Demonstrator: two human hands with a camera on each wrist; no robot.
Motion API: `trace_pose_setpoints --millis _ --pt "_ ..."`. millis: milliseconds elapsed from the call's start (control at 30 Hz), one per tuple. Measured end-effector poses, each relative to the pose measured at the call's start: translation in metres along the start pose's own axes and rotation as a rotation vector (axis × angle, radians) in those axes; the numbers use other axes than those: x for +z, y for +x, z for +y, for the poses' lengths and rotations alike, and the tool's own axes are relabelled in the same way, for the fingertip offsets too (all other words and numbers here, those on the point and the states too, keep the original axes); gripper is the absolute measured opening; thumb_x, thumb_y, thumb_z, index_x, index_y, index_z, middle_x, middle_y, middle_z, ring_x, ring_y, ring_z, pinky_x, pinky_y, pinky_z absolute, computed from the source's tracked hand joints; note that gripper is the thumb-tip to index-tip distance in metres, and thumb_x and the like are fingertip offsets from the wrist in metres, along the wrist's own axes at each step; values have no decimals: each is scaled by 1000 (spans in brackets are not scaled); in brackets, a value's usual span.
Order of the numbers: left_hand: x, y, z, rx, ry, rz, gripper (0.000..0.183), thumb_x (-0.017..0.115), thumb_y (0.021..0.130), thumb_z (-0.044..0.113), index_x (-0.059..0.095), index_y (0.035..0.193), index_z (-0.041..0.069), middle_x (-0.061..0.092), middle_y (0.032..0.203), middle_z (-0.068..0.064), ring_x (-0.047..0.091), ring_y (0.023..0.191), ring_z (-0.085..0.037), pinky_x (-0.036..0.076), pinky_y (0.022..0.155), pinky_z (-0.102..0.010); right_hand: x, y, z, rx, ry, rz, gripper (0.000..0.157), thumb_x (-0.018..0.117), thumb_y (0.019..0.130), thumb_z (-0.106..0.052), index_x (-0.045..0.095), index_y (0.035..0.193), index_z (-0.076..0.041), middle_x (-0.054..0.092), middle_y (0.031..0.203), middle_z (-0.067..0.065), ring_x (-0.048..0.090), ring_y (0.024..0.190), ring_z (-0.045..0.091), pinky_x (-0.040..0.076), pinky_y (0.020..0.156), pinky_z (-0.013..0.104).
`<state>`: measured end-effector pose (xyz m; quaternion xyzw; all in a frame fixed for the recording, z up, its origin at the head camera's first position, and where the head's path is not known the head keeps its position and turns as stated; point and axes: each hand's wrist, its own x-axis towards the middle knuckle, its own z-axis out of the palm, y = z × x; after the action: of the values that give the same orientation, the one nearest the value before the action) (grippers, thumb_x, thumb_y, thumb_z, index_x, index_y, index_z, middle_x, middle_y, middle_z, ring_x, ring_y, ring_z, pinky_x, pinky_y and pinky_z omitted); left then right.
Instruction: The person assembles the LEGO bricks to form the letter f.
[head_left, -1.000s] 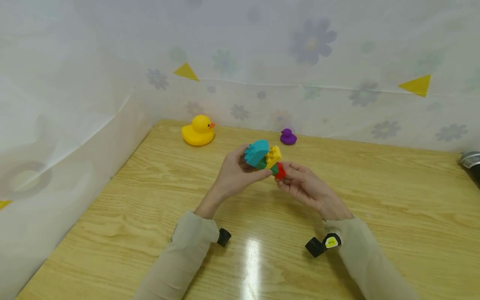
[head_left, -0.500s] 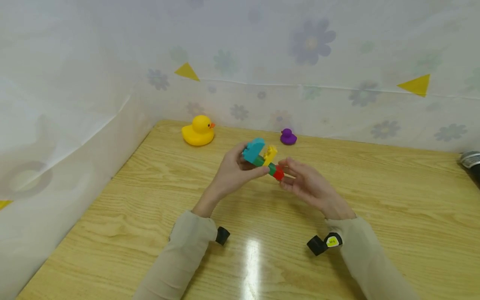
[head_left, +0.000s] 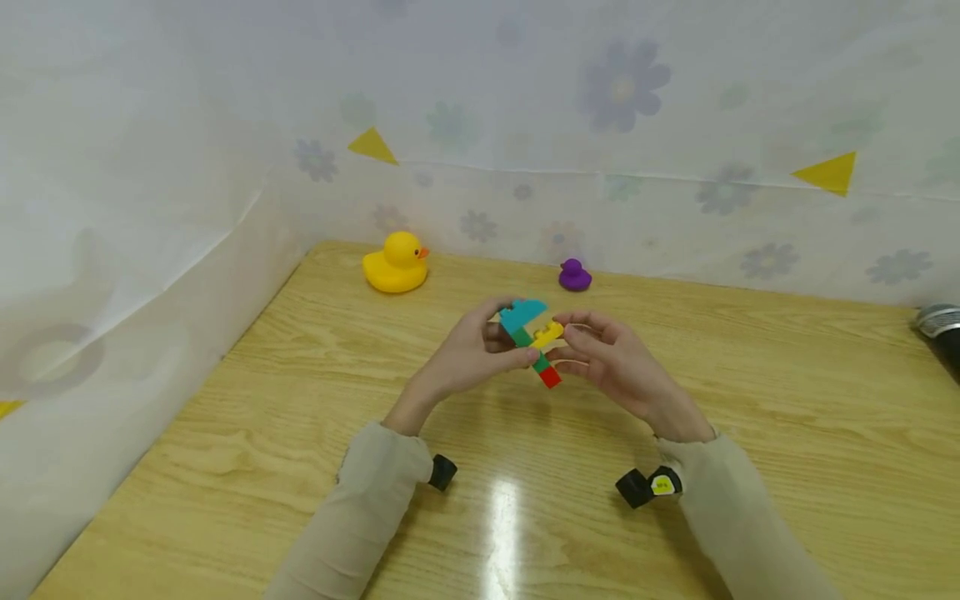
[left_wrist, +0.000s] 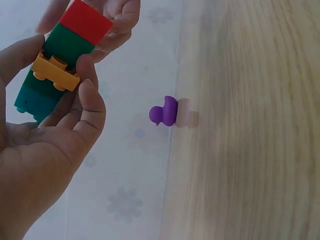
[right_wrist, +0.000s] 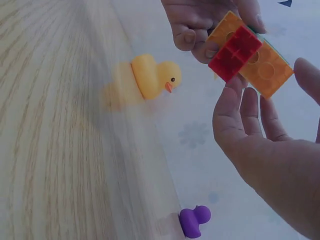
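Note:
My left hand (head_left: 465, 354) grips a joined stack of toy building bricks above the table. A teal curved brick (head_left: 523, 314) tops the stack, which leans, with green bricks (left_wrist: 68, 44) below it. A yellow brick (head_left: 548, 334) juts out sideways toward my right hand (head_left: 626, 371). At the lower end sits a red brick (head_left: 551, 377), its hollow underside facing the right wrist camera. My right thumb and fingertips are at the yellow brick's outer end, pinching it. Part of the stack is hidden behind my left thumb and fingers.
On the wooden table (head_left: 315, 400), a yellow rubber duck (head_left: 395, 265) and a small purple duck (head_left: 574, 276) stand along the back edge. A microphone (head_left: 942, 329) lies at the far right. A flowered white sheet (head_left: 517, 100) hangs behind the table.
The stack has turned in my left hand, so the red end points farther down. My right fingers left the red brick and moved up to the yellow brick's end.

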<state>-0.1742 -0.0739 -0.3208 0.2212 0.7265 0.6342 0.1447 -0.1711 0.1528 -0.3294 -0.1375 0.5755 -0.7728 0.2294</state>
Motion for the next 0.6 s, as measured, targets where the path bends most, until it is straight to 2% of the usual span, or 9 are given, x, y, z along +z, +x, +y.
trace_pose_setpoints --millis 167,267,433,600 --pt "1 0 -1 -13 -11 -18 61 65 91 8 34 143 7 65 105 -18 66 91 -30 52 86 -51 1 -1 0 -3 15 24 13 53 99 -16 55 112 -11 59 105 2 63 95 17 51 88 28" --pt "0 0 0 -40 2 -1 61 65 92 12 33 144 8 65 106 -17 66 91 -34 50 85 -55 1 0 0 5 36 52 10 55 99 -14 59 107 -11 62 100 2 64 91 16 52 87 28" --pt "-1 0 -1 -88 35 73 56 64 93 17 37 142 11 60 115 -14 68 89 -31 53 81 -49 1 2 2 21 54 115 5 57 98 -14 61 100 -12 63 98 2 66 85 16 53 85 30" --pt "-3 0 -2 -126 37 109 51 64 93 17 41 138 8 58 116 -16 68 90 -32 55 82 -45 1 4 4 31 35 156 3 58 97 -14 61 96 -13 59 100 4 67 83 16 54 86 33"
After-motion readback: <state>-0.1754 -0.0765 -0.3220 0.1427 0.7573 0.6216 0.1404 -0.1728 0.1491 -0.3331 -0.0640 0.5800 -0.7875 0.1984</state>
